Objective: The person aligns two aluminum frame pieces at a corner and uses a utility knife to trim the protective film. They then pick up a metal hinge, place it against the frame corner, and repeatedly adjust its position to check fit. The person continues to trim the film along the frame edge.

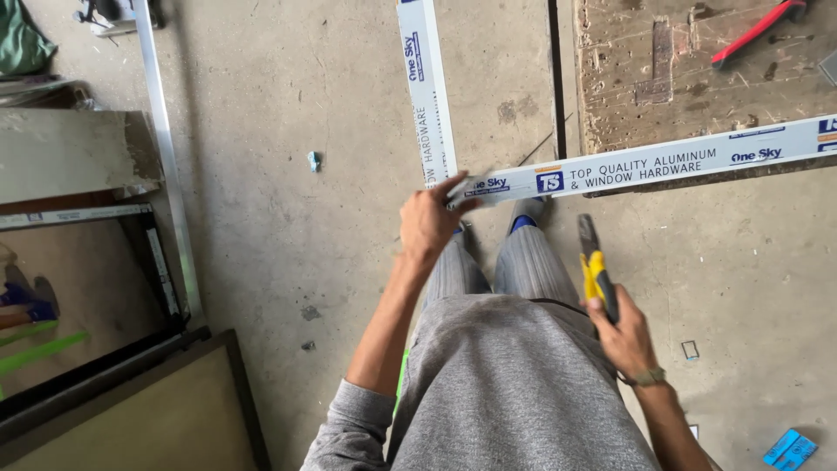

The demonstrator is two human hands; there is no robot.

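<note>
Gripping the aluminium strip (645,163) end, the left hand (427,222) pinches it; the right hand (626,336) clenches a yellow knife (596,270). Protective film remains on; desk (628,78) beyond.

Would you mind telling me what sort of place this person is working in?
Probably an aluminium window or door workshop: film-wrapped aluminium profile across a scarred wooden workbench, bare concrete floor, frames stacked left.

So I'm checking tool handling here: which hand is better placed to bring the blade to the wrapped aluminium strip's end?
Probably the right hand: it already grips the yellow utility knife, blade pointing toward the strip. The left hand is busy pinching the strip's end.
</note>
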